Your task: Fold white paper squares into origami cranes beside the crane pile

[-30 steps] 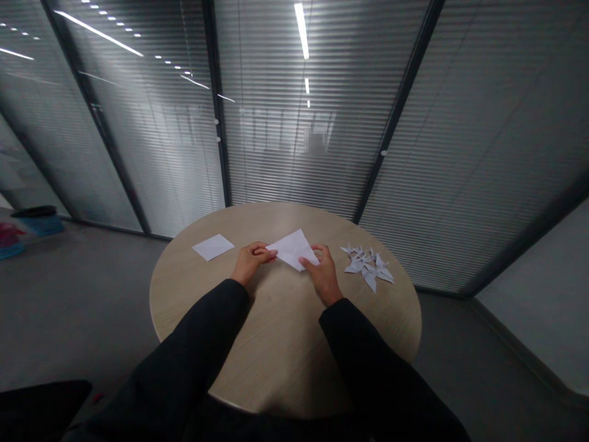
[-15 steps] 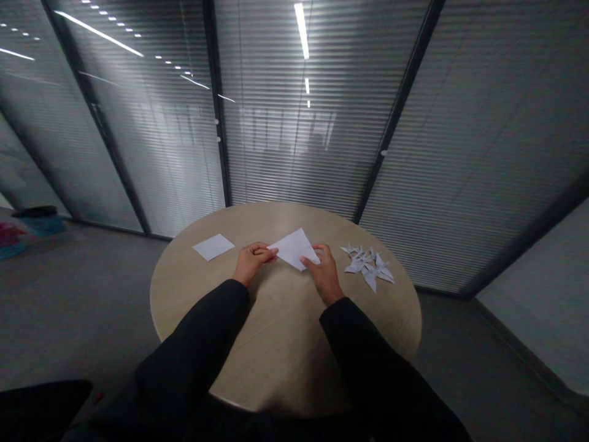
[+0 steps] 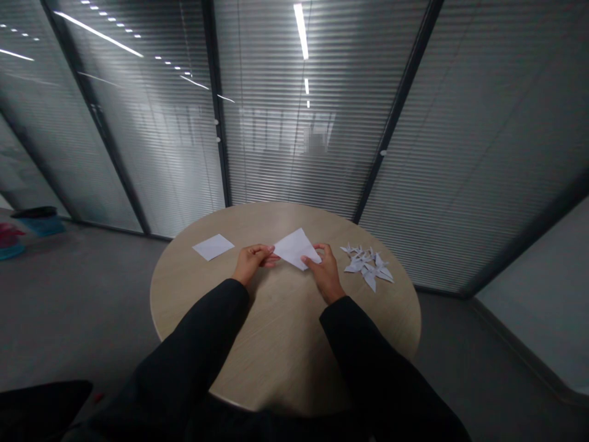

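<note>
A folded white sheet of paper (image 3: 294,247) is held above the round table between my two hands. My right hand (image 3: 324,273) grips its right side, thumb on top and fingers behind. At the paper's left corner, my left hand (image 3: 253,260) has its thumb and fingertips pinched together on the edge. To the right lies a pile of white folded paper cranes (image 3: 369,267). A flat white paper sheet (image 3: 213,247) rests on the table to the left of my left hand.
The round wooden table (image 3: 276,356) stands close to a glass partition with blinds (image 3: 294,166). On the floor at the far left are a blue bin with a black rim (image 3: 43,222) and a blue and red object (image 3: 10,241). A dark shape (image 3: 43,405) sits at the lower left.
The left corner of the paper looks blunter now, and my left fingers have shifted slightly along it. My right hand keeps its hold, almost unmoved.
</note>
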Available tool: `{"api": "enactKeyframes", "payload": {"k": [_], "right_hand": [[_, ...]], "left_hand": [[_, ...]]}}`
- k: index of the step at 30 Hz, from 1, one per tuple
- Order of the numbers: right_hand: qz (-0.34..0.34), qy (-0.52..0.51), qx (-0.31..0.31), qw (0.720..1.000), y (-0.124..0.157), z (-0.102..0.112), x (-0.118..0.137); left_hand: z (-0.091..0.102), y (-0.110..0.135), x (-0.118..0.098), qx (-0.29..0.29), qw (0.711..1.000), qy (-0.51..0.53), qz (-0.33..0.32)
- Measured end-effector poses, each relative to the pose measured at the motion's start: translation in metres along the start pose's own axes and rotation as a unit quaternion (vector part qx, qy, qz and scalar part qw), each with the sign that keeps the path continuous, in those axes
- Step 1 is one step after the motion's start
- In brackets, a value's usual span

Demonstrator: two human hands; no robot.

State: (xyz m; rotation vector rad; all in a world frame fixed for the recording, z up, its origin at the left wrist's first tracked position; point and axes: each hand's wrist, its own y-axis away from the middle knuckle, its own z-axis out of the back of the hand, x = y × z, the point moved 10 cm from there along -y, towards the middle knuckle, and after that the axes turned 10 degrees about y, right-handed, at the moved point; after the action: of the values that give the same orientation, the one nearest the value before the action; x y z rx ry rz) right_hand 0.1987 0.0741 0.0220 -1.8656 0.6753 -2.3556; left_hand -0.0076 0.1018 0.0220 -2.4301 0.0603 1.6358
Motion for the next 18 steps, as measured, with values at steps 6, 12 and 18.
{"api": "enactKeyframes", "payload": {"k": [6, 12, 18], "right_hand": [[0.001, 0.009, 0.003, 1.000, 0.000, -0.002, -0.001], [-0.019, -0.010, -0.004, 1.000, 0.003, -0.004, -0.004], [-0.023, -0.051, 0.018, 0.998, 0.008, -0.012, -0.003]], "left_hand": [[0.004, -0.003, 0.005, -0.016, 1.000, -0.011, 0.005], [0.000, 0.000, 0.009, -0.025, 0.999, 0.035, 0.009], [-0.023, 0.007, 0.025, 0.023, 0.998, 0.033, 0.051]]}}
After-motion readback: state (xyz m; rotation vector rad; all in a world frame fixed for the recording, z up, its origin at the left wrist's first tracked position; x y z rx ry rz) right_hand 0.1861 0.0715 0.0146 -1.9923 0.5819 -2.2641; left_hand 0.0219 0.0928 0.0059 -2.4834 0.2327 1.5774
